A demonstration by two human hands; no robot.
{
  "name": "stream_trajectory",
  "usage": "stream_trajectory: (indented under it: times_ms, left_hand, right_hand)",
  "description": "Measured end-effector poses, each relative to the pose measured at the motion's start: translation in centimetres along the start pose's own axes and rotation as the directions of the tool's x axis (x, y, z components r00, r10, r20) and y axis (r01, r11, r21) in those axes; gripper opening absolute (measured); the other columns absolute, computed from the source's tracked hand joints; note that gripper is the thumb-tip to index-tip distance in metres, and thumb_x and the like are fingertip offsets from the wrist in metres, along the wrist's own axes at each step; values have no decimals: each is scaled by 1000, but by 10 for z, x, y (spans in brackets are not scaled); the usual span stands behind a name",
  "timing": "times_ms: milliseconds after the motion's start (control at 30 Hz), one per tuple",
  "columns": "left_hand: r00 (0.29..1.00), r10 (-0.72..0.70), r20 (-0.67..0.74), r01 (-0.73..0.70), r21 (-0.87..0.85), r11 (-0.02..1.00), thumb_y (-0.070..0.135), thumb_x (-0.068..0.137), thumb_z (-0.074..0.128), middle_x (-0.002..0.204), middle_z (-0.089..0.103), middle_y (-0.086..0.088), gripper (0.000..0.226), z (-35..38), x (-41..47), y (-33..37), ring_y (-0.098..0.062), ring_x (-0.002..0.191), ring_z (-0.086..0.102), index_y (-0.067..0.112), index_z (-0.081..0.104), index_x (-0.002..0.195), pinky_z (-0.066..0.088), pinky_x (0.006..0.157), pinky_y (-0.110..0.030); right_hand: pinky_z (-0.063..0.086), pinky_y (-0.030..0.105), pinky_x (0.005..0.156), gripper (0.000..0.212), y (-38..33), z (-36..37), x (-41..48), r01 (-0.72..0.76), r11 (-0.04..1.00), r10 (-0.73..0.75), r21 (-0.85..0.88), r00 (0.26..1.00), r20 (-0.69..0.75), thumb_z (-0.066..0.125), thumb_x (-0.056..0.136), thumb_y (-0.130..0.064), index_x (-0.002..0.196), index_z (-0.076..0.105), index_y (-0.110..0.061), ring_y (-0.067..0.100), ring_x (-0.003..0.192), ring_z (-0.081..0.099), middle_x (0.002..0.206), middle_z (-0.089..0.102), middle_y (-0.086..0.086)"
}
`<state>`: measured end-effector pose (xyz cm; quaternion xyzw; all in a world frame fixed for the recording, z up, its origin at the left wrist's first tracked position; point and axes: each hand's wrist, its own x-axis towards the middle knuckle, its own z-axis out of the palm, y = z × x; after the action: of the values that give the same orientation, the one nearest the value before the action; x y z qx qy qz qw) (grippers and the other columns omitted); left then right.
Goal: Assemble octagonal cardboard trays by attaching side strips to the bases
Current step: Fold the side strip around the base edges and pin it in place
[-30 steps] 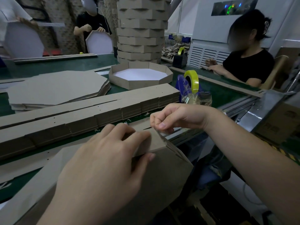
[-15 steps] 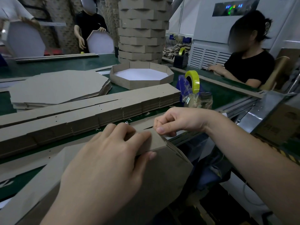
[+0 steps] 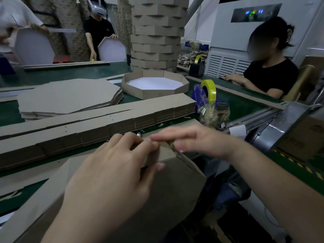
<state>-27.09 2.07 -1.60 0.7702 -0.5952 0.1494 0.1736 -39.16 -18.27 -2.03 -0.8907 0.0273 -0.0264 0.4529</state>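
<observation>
One half-built tray [image 3: 175, 190] is held at the near edge of the green surface [image 3: 236, 106], tipped toward the person. The left hand [image 3: 112, 172] clamps a side strip [image 3: 164, 153] over one corner, thumb beneath, fingers on top. The right hand [image 3: 192, 139], blurred, lays straight fingers across the same corner, grasping nothing. The step appears to be fixing the strip at this corner; next the tray likely needs turning to its following edge with the fold held tight. Beyond lie stacked strips [image 3: 105, 120], a pile of flat bases [image 3: 70, 95], a finished tray [image 3: 154, 85], a yellow tape roll [image 3: 208, 90], a tower of trays [image 3: 156, 32] and other workers [image 3: 270, 74].
</observation>
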Motion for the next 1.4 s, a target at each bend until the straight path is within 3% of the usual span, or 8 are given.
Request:
stream_trajectory:
  times_ms: [100,233,367,500,633,1000,1267,1400]
  left_hand:
    - [1000,0,-1,0,5,1000,55,80,49,93,63,10,35,-1,-4,-1,-19,84,62,30,66,98,43,60,-28]
    - [1000,29,-5,-29,16,999,59,84,38,92,60,12,36,-7,-11,1,-16,81,59,34,60,98,46,60,-28]
    - [996,94,-14,-93,47,995,54,79,60,99,64,9,41,-19,-23,5,-18,83,63,39,64,117,44,61,-23]
    - [985,136,-109,-127,85,988,57,80,63,96,64,11,36,-48,-36,11,-12,80,64,42,67,113,17,54,-5]
    - [965,161,-206,-175,-49,983,62,82,40,113,59,10,49,-93,-37,20,-16,103,58,46,56,126,51,72,-34]
    - [802,330,-499,-328,94,940,54,85,46,120,59,4,52,-222,-26,44,-16,111,56,37,53,133,49,88,-45]
    - [581,533,-615,-398,357,845,36,92,55,121,55,-20,50,-218,26,15,-37,107,54,14,50,137,46,86,-52]
    - [557,557,-616,-397,391,830,31,97,49,127,51,-25,45,-185,68,-21,-41,111,52,16,46,139,45,87,-54]
  right_hand:
    - [26,30,118,64,5,25,-8,64,985,-71,-158,997,-41,61,94,-27,149,30,-36,2,142,30,153,35,-14]
    - [26,32,119,64,4,42,-17,122,966,-166,-228,968,-187,62,94,-20,150,32,-21,6,143,30,155,36,-5]
    - [27,22,115,62,-3,61,-27,184,950,-261,-253,912,-316,63,92,-14,146,35,-11,5,141,34,151,40,-4]
    - [29,12,109,60,-31,63,-40,249,923,-352,-294,854,-383,65,89,-20,143,38,-16,-4,136,38,144,41,-13]
    - [29,11,108,59,-90,43,-52,307,838,-493,-451,781,-384,67,88,-27,140,40,-18,-6,133,40,140,45,-14]
    - [31,9,105,56,-242,-19,-87,380,527,-763,-760,605,-227,58,88,-37,139,40,-24,-10,129,42,136,46,-21]
    - [42,31,105,75,-261,-55,-71,245,290,-788,-925,610,-85,71,80,-26,146,39,-9,16,126,48,133,49,8]
    - [44,54,97,74,-228,-69,-25,90,131,-829,-987,557,-60,70,80,-22,144,39,0,35,121,50,133,50,19]
